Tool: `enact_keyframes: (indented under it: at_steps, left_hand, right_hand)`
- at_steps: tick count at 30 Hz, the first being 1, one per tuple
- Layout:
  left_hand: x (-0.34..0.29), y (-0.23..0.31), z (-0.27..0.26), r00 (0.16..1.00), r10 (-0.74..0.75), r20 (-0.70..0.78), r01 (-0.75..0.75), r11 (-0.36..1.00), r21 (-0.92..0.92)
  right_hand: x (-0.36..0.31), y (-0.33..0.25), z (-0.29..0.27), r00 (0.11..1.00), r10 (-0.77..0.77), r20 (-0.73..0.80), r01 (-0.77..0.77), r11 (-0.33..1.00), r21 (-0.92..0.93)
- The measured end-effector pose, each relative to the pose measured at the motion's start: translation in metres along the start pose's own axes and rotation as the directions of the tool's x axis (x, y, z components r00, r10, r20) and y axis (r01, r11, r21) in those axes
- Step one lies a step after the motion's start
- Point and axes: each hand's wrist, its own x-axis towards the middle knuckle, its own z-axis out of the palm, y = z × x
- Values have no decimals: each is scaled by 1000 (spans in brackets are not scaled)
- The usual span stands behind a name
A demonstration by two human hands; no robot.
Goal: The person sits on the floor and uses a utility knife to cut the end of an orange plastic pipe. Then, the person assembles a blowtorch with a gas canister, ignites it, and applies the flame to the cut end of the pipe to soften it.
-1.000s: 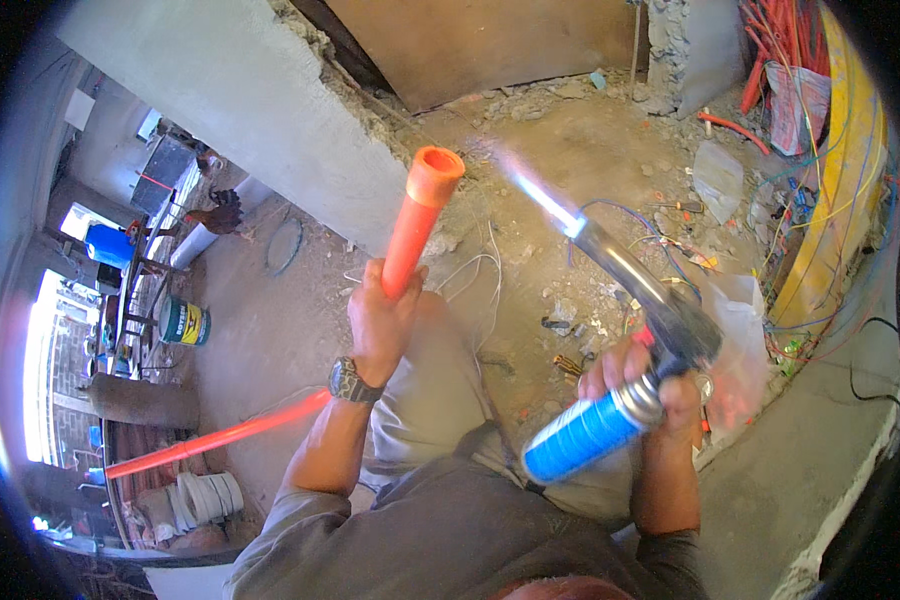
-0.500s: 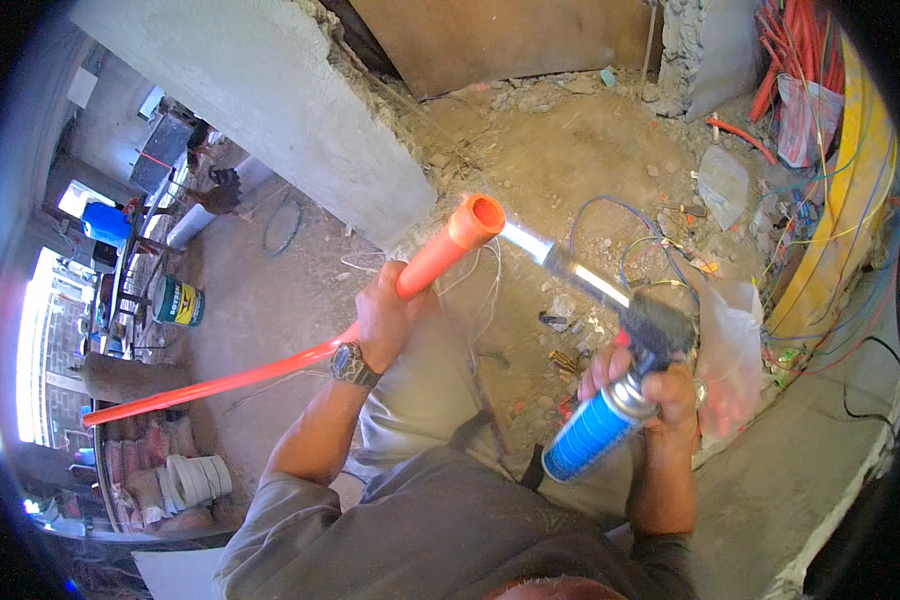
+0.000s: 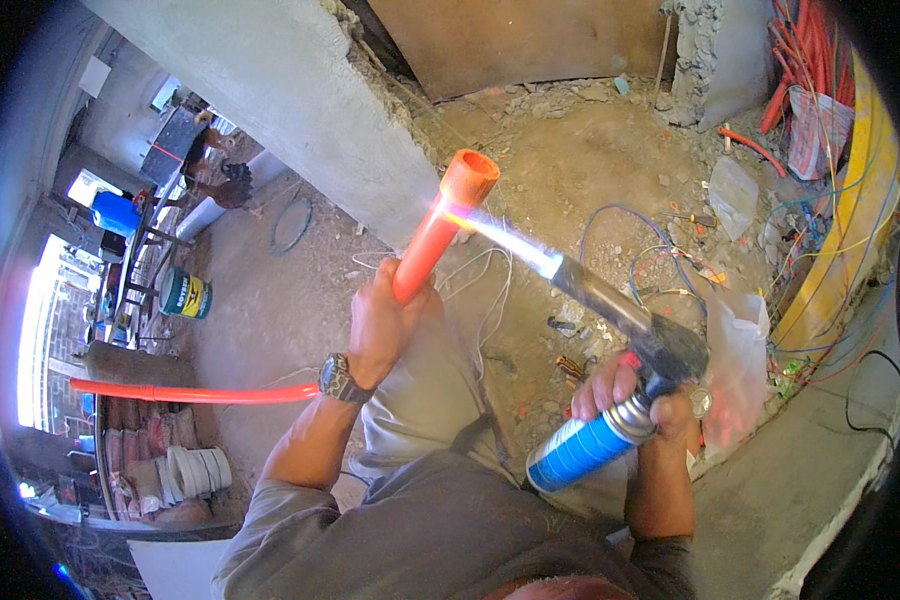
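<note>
My left hand (image 3: 385,310) is wrapped round a long orange plastic pipe (image 3: 430,245), below its wider open end, which tilts up and away from me. The rest of the pipe runs off to the left behind my wrist. In my right hand (image 3: 630,392) I grip a blow torch (image 3: 625,325) with a black head and metal tube, fixed on a blue gas canister (image 3: 582,448). A bright blue-white flame (image 3: 510,245) leaves its nozzle and meets the side of the pipe just below the wide end, where the plastic glows.
A rough-edged concrete wall (image 3: 280,100) stands ahead to the left. Rubble and loose wires (image 3: 635,212) litter the dirt floor. To the right are a plastic bag (image 3: 735,370), a yellow curved board (image 3: 855,220) and red conduits (image 3: 810,60). A bucket (image 3: 185,294) sits left.
The pipe's wide end has risen and tilted more upright, while its far part has swung up at the left. The flame now strikes below the wide end instead of its rim.
</note>
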Motion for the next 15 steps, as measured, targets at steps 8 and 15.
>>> enact_keyframes:
  at_steps: [8,15]
  left_hand:
    - [-14,45,-51,980,-175,93,186,973,-136]
    - [-54,40,-118,852,-415,319,484,857,-176]
  right_hand:
    - [3,8,-13,1000,14,-22,-11,987,158]
    - [11,-4,-9,978,29,-206,-40,998,-50]
